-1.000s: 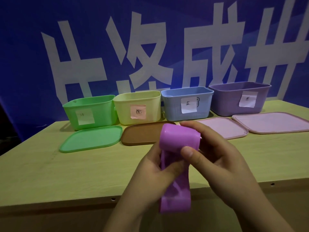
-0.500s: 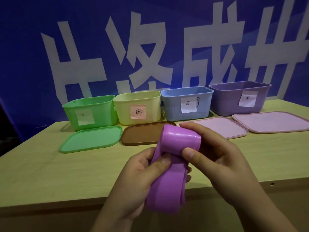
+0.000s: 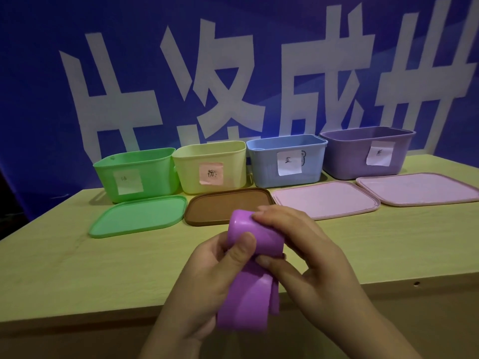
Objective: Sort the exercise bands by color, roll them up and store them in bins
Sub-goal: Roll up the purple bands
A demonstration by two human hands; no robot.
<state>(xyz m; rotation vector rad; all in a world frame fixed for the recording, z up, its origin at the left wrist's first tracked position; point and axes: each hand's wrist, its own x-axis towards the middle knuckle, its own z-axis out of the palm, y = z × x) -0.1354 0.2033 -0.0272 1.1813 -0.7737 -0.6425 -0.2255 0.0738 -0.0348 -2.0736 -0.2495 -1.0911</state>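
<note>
We found both hands raised over the near edge of the counter [image 3: 64, 268], sharing one purple exercise band [image 3: 248, 294]. The left hand [image 3: 207, 281] had its grip closed on the band, thumb pressed across the front of the rolled upper portion. The right hand [image 3: 305, 255] likewise held the roll, fingers curled over its top and thumb against its lower side. The rolled part sat between the two hands; the unrolled remainder hung down below them, in front of the counter's edge, touching nothing else that we could see.

Along the far side of the counter stood four open bins in a row, each with a paper label on its front: a green bin [image 3: 137, 172], a yellow bin [image 3: 210, 167], a blue bin [image 3: 286, 159] and a purple bin [image 3: 365, 151]. We could not see into any of them. Four lids lay flat before the bins: a green lid [image 3: 140, 216], a brown lid [image 3: 220, 203], and two pink lids [image 3: 326, 203] [image 3: 420, 187]. Behind the row hung a blue banner [image 3: 39, 73] with large white characters.
</note>
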